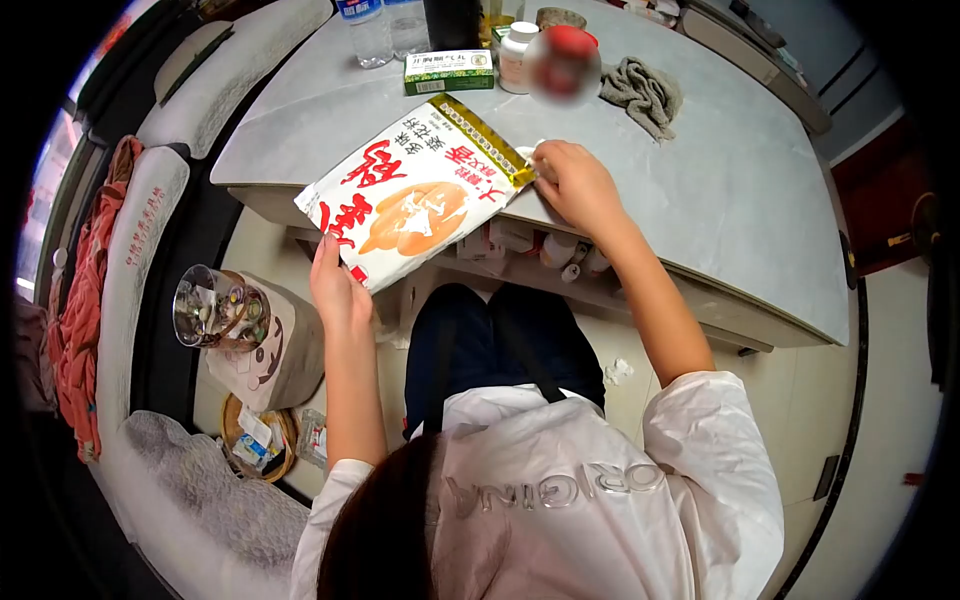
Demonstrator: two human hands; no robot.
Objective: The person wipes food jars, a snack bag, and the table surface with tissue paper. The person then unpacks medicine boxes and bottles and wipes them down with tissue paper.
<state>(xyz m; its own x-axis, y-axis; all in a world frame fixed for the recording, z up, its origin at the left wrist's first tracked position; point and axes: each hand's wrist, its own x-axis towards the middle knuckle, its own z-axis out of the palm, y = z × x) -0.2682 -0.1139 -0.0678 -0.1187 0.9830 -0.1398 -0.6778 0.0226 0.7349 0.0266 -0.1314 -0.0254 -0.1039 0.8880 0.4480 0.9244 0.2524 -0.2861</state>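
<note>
A white snack bag with red lettering, a gold top strip and a picture of orange-brown pieces is held tilted over the front edge of the grey table. My left hand grips its lower left corner, the thumb on the printed face and the other fingers partly behind. At the gold-striped end, my right hand has its fingers closed beside the corner, pinching a small white bit that is too small to name. Just beyond the bag lies a green and white box.
Behind the bag stand a white bottle, a blurred red object, a grey cloth and water bottles. At the lower left are a glass container on a stool and a basket on the floor.
</note>
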